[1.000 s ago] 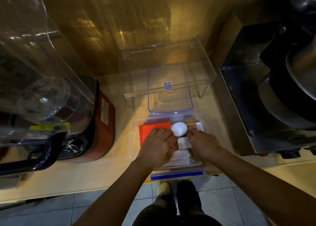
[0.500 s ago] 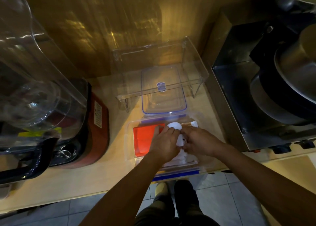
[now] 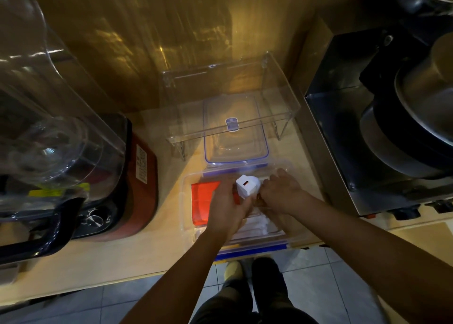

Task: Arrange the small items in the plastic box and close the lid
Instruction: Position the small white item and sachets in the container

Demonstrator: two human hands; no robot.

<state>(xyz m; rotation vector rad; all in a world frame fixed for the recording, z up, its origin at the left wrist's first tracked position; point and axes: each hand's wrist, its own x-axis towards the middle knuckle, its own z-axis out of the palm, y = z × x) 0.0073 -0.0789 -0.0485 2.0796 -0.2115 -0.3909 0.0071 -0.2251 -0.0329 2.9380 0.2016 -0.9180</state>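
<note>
A clear plastic box (image 3: 184, 201) with blue latches sits at the counter's front edge. Inside it lies a flat red item (image 3: 202, 202) on the left and white packets (image 3: 255, 225) near the front. My left hand (image 3: 226, 208) grips a white charger block (image 3: 247, 185) with a small orange port, raised above the box's middle. My right hand (image 3: 282, 192) is inside the box just right of the charger, fingers curled, and what it holds is hidden. The box's clear lid (image 3: 235, 132) with blue trim lies behind the box.
A clear acrylic riser (image 3: 282, 83) stands over the lid at the back. A red-based blender (image 3: 137, 176) with a large clear jar is on the left. A steel appliance (image 3: 367, 127) with a pot stands at the right. Floor tiles show below the counter edge.
The white charger has been turned and lifted in my left hand, so its port face shows. My right hand has shifted to the right side of the box.
</note>
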